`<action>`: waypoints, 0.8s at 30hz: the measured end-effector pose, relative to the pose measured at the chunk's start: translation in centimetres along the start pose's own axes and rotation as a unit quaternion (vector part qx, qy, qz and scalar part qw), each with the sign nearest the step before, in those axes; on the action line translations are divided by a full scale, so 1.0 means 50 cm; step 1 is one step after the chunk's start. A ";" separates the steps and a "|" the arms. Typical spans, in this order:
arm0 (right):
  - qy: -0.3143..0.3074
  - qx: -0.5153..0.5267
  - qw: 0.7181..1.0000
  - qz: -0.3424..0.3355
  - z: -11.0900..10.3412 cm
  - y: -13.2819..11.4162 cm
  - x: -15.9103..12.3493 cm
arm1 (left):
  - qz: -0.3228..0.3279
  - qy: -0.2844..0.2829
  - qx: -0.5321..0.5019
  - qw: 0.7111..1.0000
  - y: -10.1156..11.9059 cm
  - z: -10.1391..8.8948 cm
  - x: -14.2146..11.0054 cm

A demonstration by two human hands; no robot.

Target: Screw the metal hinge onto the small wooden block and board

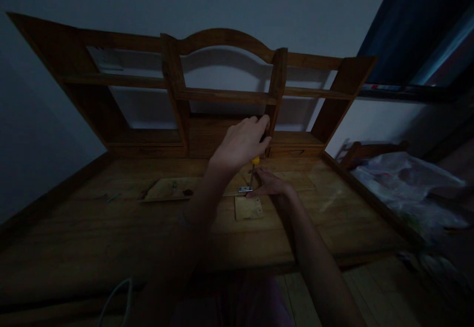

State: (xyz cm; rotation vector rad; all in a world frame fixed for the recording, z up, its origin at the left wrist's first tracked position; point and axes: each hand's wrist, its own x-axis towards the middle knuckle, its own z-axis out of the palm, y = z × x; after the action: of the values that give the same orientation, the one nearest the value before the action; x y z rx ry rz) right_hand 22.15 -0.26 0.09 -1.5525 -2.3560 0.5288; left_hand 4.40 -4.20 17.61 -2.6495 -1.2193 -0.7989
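Note:
My left hand [245, 140] is closed around the handle of a screwdriver [253, 173], raised over the desk. Most of the handle is hidden by the hand; its yellow lower end and thin metal shaft show. The shaft points down at a small silver metal piece [245, 189], like a latch or catch. Under that piece lies a long, narrow wooden board [170, 188], flat on the desk. My right hand [269, 183] spans the board beside the metal piece, thumb at the near side and fingers farther back. A small squarish wooden block [248, 208] lies just in front.
The wooden desk [111, 238] carries a hutch of shelves [222, 96] along the back wall. A small thin item [113, 197] lies at the left. A pale cable loop [117, 297] is at the lower left. Plastic bags [403, 179] sit beyond the desk's right edge.

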 end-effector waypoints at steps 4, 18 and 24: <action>-0.001 -0.007 1.000 -0.004 -0.002 -0.001 -0.001 | -0.014 0.013 0.016 1.000 0.006 0.008 0.001; 0.004 0.001 1.000 0.001 0.001 -0.001 0.000 | -0.057 0.025 -0.085 0.994 0.009 0.013 0.000; -0.005 -0.006 1.000 0.003 -0.005 -0.006 -0.003 | -0.103 0.028 -0.070 0.992 0.003 0.004 0.002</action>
State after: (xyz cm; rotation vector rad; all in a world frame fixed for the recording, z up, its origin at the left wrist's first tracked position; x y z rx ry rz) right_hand 22.05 -0.47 0.45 -1.5661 -2.3664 0.5273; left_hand 4.63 -4.16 17.49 -2.6166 -1.4926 -1.0195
